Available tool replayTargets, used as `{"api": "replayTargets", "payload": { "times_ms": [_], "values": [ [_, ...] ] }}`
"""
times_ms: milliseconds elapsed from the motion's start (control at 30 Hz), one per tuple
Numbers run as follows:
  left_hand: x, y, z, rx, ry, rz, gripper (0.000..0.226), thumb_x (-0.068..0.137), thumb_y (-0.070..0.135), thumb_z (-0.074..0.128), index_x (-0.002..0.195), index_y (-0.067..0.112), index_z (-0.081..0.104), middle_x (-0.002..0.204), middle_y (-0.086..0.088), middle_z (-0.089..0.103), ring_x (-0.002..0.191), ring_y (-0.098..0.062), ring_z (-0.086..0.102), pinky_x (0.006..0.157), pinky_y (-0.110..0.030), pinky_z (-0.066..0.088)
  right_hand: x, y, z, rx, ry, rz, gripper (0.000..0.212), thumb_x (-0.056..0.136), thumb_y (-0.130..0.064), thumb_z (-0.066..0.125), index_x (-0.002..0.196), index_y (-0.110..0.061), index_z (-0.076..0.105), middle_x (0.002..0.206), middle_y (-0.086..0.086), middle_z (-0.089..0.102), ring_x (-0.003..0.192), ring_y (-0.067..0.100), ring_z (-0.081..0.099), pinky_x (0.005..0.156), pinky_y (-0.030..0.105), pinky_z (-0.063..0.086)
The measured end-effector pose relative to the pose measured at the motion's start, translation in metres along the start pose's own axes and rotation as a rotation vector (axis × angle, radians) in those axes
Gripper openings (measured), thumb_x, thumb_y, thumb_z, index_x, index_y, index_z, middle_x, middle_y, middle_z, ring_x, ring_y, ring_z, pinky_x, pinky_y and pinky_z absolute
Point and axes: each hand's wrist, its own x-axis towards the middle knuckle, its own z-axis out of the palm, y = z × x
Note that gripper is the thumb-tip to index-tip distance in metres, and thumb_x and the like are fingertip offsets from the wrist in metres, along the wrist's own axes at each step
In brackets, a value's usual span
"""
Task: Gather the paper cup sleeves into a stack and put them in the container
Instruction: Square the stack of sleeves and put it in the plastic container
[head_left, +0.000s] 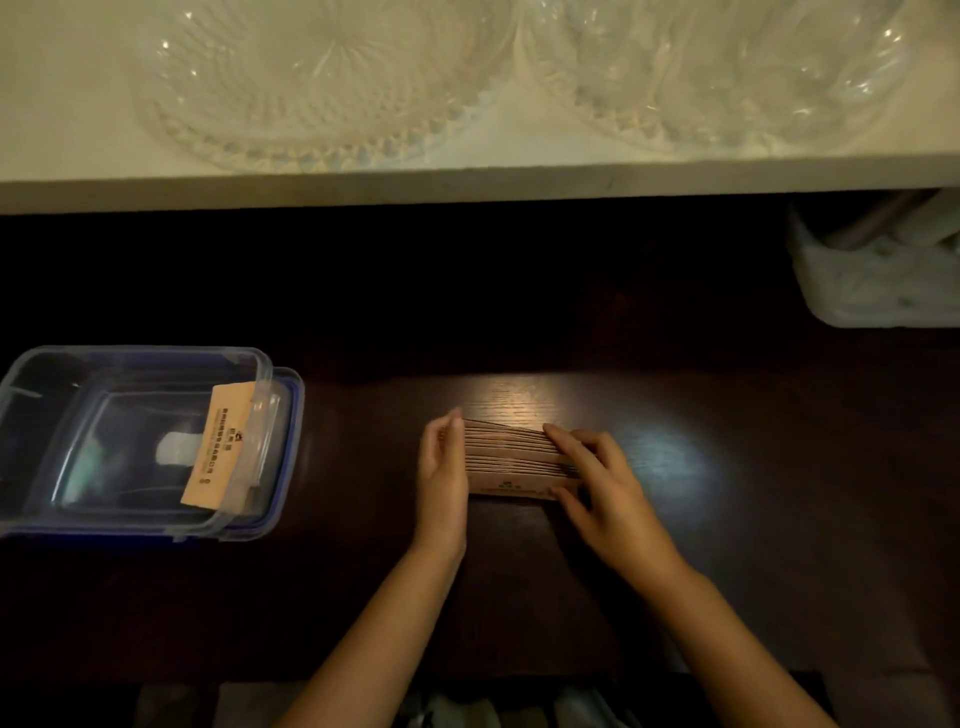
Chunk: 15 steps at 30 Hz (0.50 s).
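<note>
My left hand (444, 460) and right hand (597, 475) clamp the sleeve stack (511, 457) lengthwise; the container (283, 415) lies beyond my left hand.

Work surface is a dark wooden table (727, 519) with visible grain, dimly lit; one bright patch of reflected light sits near its centre. Behind it runs a pale shelf (467, 182), carrying two cut-glass dishes (332, 78) side by side. A white bin (878, 270) stands under the shelf at far right, contents indistinct.
</note>
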Motion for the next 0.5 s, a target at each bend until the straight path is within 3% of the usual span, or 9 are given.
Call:
{"api": "replayTargets", "payload": {
  "times_ms": [167,267,367,433,500],
  "values": [
    [-0.009,0.007,0.005,-0.065,0.056,0.098,0.015,0.088,0.029,0.052,0.080,0.034,0.064,0.084,0.011,0.065,0.079,-0.005,0.061,0.070,-0.022,0.049,-0.011,0.002,-0.008,-0.050,0.070,-0.064,0.071,0.078,0.001,0.065,0.137,-0.024,0.036,0.117,0.003,0.044,0.111,0.015,0.045,0.100,0.019,0.036],
    [-0.013,0.000,0.006,-0.056,0.041,0.131,0.019,0.089,0.026,0.050,0.093,0.035,0.066,0.102,0.002,0.066,0.098,-0.014,0.061,0.084,-0.028,0.048,-0.020,0.006,-0.005,-0.050,0.101,-0.063,0.072,0.077,0.002,0.065,0.137,-0.024,0.036,0.120,0.003,0.044,0.114,0.013,0.044,0.101,0.020,0.036],
    [-0.020,-0.014,0.007,0.006,0.001,0.130,0.029,0.091,0.019,0.046,0.106,0.040,0.060,0.120,0.008,0.061,0.113,-0.004,0.055,0.093,-0.019,0.043,-0.029,0.009,0.006,-0.030,0.117,0.033,0.071,0.079,0.005,0.064,0.136,-0.024,0.035,0.134,0.013,0.042,0.124,0.021,0.041,0.105,0.029,0.037],
    [-0.021,-0.019,0.007,0.012,-0.036,0.137,0.034,0.092,0.019,0.044,0.117,0.041,0.051,0.130,0.012,0.052,0.119,0.005,0.046,0.092,-0.010,0.040,-0.033,0.006,0.017,0.039,0.118,0.130,0.072,0.083,0.005,0.060,0.137,-0.028,0.027,0.146,0.014,0.029,0.135,0.024,0.030,0.109,0.015,0.023],
    [-0.019,-0.019,0.006,-0.017,-0.066,0.136,0.035,0.093,0.020,0.041,0.123,0.039,0.044,0.136,0.010,0.047,0.123,0.004,0.043,0.098,-0.014,0.037,-0.032,0.000,0.027,0.131,0.139,0.180,0.074,0.085,0.005,0.056,0.138,-0.032,0.019,0.151,0.012,0.021,0.140,0.020,0.019,0.106,0.004,0.013]
  ]
}}
